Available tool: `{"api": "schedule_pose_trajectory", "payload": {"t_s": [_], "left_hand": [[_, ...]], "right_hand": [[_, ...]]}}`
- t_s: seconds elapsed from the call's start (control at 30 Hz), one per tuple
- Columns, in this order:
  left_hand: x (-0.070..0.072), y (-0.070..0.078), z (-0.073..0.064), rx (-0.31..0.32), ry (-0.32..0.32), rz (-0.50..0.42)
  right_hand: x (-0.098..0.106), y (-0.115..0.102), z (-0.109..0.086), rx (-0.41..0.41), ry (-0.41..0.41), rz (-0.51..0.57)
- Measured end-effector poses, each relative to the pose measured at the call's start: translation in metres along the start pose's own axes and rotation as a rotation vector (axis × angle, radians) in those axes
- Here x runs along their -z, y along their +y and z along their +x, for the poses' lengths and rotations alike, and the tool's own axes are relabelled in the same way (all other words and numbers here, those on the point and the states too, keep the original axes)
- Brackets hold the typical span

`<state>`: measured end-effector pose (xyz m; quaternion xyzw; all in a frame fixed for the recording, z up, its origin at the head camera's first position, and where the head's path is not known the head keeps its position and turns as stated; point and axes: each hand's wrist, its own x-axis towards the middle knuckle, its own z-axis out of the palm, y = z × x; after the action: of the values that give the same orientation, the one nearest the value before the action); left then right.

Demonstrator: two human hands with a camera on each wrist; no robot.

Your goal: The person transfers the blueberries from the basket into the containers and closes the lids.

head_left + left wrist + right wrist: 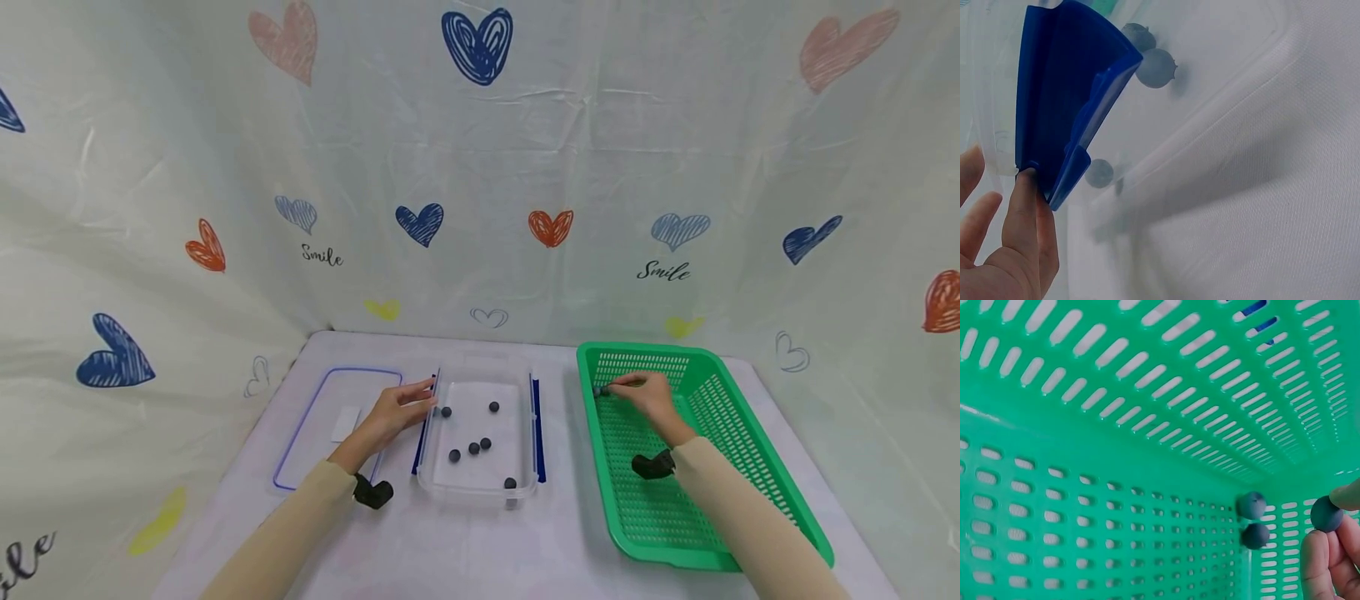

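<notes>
My right hand (pixel 647 398) reaches into the far left corner of the green basket (pixel 600 492). Thumb and fingers there pinch a blueberry (pixel 1327 514). In the right wrist view, two more blueberries (pixel 1254 505) lie side by side in the basket's corner, close to the hand. My left hand (pixel 395 410) is at the left side of a clear plastic box (pixel 476 493), its fingertips touching the blue latch (pixel 1063 100) that hangs on that wall. Several dark blueberries (pixel 493 407) lie scattered on the box's floor.
A clear lid with a blue rim (pixel 300 422) lies flat on the white-covered table (pixel 570 533), left of the box and partly behind the left arm. Another blue latch (pixel 538 433) hangs on the box's right side. A heart-printed sheet (pixel 487 150) stands behind the table.
</notes>
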<state>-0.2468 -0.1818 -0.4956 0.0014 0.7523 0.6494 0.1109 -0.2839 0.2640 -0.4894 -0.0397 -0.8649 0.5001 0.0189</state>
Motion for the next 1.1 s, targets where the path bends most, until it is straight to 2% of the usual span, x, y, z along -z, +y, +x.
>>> {"api": "schedule_pose_trajectory", "payload": {"t_s": [0.37, 0.7, 1.1], "left_hand": [[-0.001, 0.000, 0.000, 0.021, 0.013, -0.015], [0.000, 0.001, 0.000, 0.025, 0.015, -0.006], [0.000, 0.000, 0.003, 0.029, 0.023, -0.003]], "right_hand": [[0.015, -0.012, -0.015, 0.000, -0.025, 0.036], [0.025, -0.033, -0.027, 0.042, -0.062, 0.074], [0.022, -0.055, -0.038, 0.079, -0.106, 0.097]]}}
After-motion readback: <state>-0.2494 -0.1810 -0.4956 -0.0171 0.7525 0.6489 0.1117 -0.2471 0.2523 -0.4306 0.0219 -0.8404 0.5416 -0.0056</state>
